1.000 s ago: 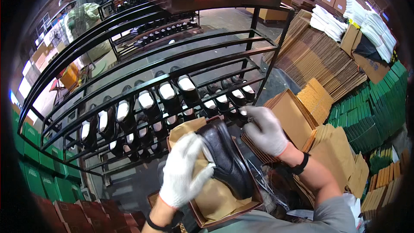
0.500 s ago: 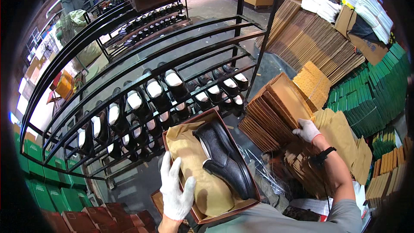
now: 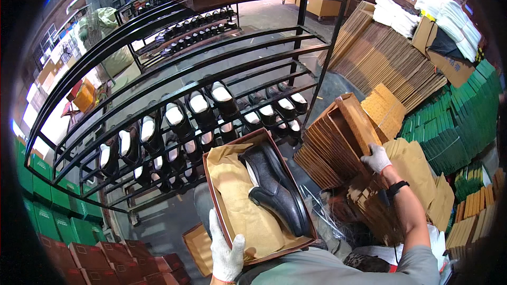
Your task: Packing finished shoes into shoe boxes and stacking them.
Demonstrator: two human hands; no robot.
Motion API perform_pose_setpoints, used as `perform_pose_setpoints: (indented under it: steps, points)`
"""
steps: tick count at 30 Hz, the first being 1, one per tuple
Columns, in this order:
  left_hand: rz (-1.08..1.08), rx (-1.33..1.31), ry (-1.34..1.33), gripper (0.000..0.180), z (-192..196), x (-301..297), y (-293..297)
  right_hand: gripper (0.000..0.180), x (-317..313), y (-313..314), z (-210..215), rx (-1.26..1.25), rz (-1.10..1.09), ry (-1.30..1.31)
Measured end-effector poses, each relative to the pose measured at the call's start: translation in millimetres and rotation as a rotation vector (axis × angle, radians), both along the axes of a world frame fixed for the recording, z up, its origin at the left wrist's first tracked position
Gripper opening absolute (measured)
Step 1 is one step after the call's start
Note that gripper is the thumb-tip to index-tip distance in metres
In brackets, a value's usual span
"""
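A brown shoebox [image 3: 215, 192] rests in front of me against my lap. It holds a black leather shoe [image 3: 277, 192] on its right side and tan wrapping paper [image 3: 235, 179] on its left. My left hand [image 3: 228, 250], in a white knit glove, grips the box's lower left wall, thumb at the rim and fingers outside. My right hand [image 3: 376, 159], gloved too, is closed on the near end of a brown box lid [image 3: 358, 121]. That lid leans away from a stack of nested brown lids [image 3: 319, 153].
A black metal rack [image 3: 227, 55] carries several rows of black shoes [image 3: 177, 119]. Flattened cardboard [image 3: 380, 47], green cartons [image 3: 449, 121] and tan paper sheets [image 3: 414, 166] are piled at right. Green boxes [image 3: 60, 227] and dark red boxes [image 3: 111, 258] sit lower left.
My left hand has gone from spread fingers over the box's left side to a grip lower on its wall. The lid in my right hand has tipped further from the stack.
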State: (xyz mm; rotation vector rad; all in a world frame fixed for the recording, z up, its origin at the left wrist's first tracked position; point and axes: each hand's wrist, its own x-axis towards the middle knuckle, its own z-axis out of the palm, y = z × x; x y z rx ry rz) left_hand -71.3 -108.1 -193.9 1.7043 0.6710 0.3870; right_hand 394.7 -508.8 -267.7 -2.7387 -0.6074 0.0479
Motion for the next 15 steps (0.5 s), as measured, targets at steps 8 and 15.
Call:
perform_pose_setpoints:
  steps: [8,15]
  points:
    - [-0.019,0.036,-0.193,0.113,-32.1,-16.5,-10.2,0.070,-129.7,82.7,138.4,1.393,-0.097,0.549]
    - [-0.211,0.019,-0.196,0.134,-0.5,-6.6,-25.0,0.105,-273.5,158.4,120.0,0.679,0.276,0.793]
